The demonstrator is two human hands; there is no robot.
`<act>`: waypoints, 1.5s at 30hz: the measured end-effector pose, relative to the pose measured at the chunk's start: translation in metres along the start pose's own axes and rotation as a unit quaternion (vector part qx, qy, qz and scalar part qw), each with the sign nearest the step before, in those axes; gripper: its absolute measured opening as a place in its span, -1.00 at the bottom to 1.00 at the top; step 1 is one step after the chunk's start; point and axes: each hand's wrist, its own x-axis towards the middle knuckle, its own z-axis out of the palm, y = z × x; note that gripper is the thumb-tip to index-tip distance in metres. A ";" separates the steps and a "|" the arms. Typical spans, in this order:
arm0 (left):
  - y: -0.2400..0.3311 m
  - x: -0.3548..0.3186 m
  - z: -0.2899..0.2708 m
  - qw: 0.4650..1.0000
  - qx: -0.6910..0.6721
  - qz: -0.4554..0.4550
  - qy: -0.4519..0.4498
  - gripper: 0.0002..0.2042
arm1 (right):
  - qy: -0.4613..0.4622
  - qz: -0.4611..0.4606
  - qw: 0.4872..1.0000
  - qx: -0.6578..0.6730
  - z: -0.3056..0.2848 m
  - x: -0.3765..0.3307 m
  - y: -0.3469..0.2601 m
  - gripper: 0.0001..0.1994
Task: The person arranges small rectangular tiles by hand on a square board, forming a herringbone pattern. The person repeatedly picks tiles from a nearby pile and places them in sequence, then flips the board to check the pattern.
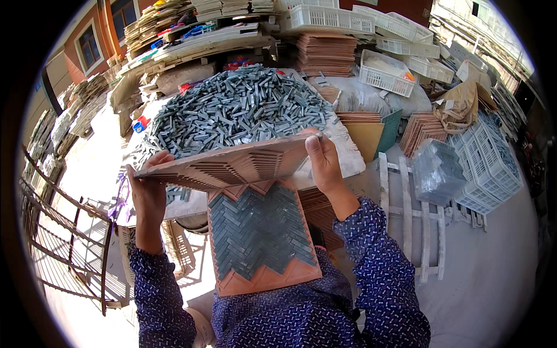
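My left hand (148, 188) grips the left end of an orange-brown grooved mould tray (232, 165), and my right hand (324, 163) grips its right end. The tray is held flat, lifted just above a second orange tray (264, 278). That lower tray rests in front of me and is filled with grey stone strips (258, 229) laid in a herringbone pattern. Behind both trays lies a big heap of loose grey stone strips (238, 107) on the work table.
White plastic crates (383, 72) and stacks of orange trays (325, 52) stand at the back. More crates (487, 168) and a bag of grey pieces (435, 171) sit on the right. A white wooden pallet (415, 220) lies on the floor; a metal rack (69, 243) stands left.
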 end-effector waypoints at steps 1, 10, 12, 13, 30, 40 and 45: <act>-0.001 -0.003 0.001 1.000 0.018 -0.002 0.006 -0.19 | -0.013 0.031 0.999 0.011 0.000 -0.005 -0.003 -0.60; -0.009 -0.003 0.006 0.995 -0.060 0.033 0.078 -0.36 | 0.017 0.018 0.999 -0.036 -0.005 0.001 0.006 -0.60; -0.035 0.006 -0.005 0.958 -0.139 0.049 0.245 -0.54 | 0.030 0.039 0.999 -0.006 -0.015 0.010 0.016 -0.63; -0.059 0.005 -0.018 0.960 -0.052 0.029 0.273 -0.63 | 0.040 0.042 0.998 -0.007 -0.016 0.015 0.015 -0.62; -0.209 -0.029 -0.042 0.795 0.604 0.033 -0.039 -0.72 | 0.096 0.093 0.988 -0.081 0.005 0.039 0.023 -0.56; -0.201 -0.033 -0.035 0.707 0.694 0.082 -0.113 -0.65 | 0.111 0.051 0.990 -0.073 0.005 0.048 0.027 -0.57; -0.199 -0.026 -0.054 0.797 0.594 0.020 -0.109 -0.60 | 0.095 0.054 0.992 -0.055 0.008 0.040 0.017 -0.58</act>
